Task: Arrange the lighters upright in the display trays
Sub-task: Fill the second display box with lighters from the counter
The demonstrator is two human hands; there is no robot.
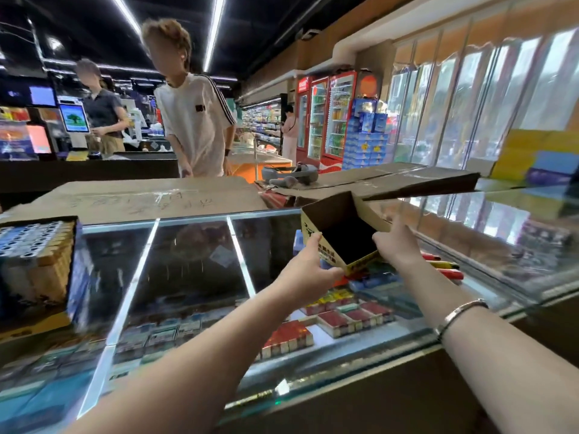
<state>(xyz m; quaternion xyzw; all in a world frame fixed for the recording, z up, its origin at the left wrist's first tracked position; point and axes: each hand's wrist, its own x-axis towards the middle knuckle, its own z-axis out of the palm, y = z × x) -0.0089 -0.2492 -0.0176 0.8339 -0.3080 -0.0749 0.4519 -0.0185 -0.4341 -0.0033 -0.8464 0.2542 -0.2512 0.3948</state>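
Both of my hands hold one small yellow cardboard display tray [340,236] up over the glass counter [194,261]. My left hand [308,272] grips its near left edge, with the thumb on the printed side and the fingers curled under. My right hand [395,242] touches the right side of the tray, but I cannot tell if those fingers are wrapped round the wall or just pressed on it.

I can see right into the tray between my hands, and it looks dark and empty. No lighter stands in it yet.

Just past my right hand, a few long red and yellow lighters [443,266] lie flat on the glass. They look like the ones that must go in. Under my left hand there is a flat blue box [374,281] on the counter.

Far off to the left of my grip stands a full tray of lighters [34,242], all upright with their silver tops showing. So I think one tray is done and this one is just starting. I guess I must set it down and stand the loose lighters in it.
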